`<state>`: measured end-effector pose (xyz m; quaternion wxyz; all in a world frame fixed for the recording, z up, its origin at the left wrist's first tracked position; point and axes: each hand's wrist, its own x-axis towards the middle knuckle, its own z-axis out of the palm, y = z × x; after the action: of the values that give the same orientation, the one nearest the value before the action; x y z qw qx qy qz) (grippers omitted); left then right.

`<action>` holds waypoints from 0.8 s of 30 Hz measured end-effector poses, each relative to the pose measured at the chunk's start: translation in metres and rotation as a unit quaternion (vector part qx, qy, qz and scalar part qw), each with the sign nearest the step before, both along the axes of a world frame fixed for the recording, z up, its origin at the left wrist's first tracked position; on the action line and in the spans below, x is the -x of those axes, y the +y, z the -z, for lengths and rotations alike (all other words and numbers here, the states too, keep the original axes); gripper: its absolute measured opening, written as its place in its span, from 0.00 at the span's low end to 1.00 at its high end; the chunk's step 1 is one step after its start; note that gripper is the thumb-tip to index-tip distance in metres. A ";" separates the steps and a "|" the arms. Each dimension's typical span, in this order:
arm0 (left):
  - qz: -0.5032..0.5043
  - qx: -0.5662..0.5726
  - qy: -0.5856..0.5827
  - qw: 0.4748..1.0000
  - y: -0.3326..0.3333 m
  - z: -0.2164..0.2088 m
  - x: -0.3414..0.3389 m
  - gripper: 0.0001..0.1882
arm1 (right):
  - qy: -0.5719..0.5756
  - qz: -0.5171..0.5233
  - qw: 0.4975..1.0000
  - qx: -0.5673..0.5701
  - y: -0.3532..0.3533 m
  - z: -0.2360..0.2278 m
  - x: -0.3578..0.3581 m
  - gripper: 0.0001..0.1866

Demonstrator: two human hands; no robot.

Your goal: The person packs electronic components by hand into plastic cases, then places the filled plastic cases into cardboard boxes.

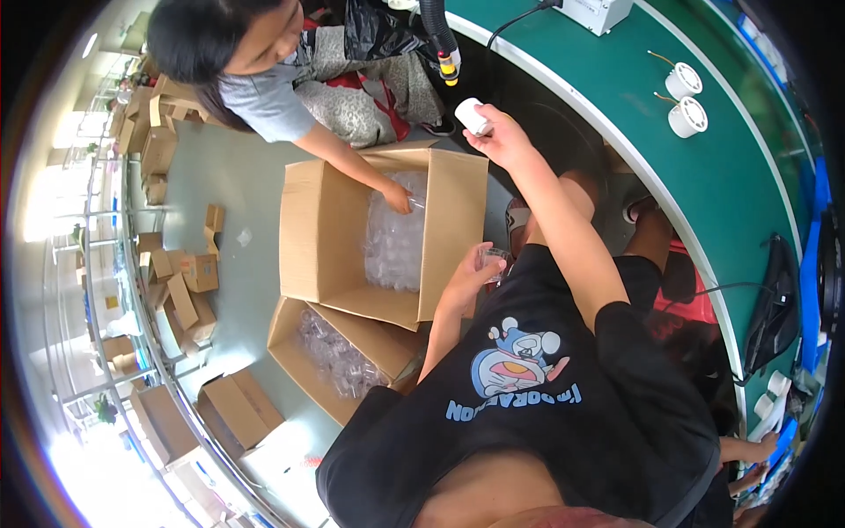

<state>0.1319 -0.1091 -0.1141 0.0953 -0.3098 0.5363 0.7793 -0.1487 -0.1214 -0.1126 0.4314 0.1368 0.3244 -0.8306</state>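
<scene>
My right hand (pixel 506 139) grips a small white cylinder (pixel 472 115) between its fingers, near the edge of the green work surface. Lower and to the left, my left hand (pixel 468 283) has its fingers closed round a clear plastic cup (pixel 492 260). That hand is beside a large open cardboard box (pixel 456 233) full of clear plastic pieces (pixel 393 233). Another person's hand (pixel 398 197) reaches into the same box and touches the clear pieces. Their exact shape is too small to make out.
Two white round parts with wires (pixel 687 117) stand on the green worktop (pixel 616 79). A black hose with a yellow tip (pixel 450 70) hangs above its edge. Nearer is a second box (pixel 290 339) of clear pieces; several cartons (pixel 238 409) lie on the floor to the left.
</scene>
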 end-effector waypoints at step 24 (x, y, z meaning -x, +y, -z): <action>-0.069 0.466 0.251 0.846 -0.118 0.014 0.199 0.36 | 0.017 0.066 0.992 0.108 0.227 0.034 -0.060 0.16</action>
<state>-0.0672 -0.2275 -0.1282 -0.2519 -0.1477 0.8192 0.4936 -0.0884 0.1059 -0.1469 0.3823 0.0959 0.2303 -0.8897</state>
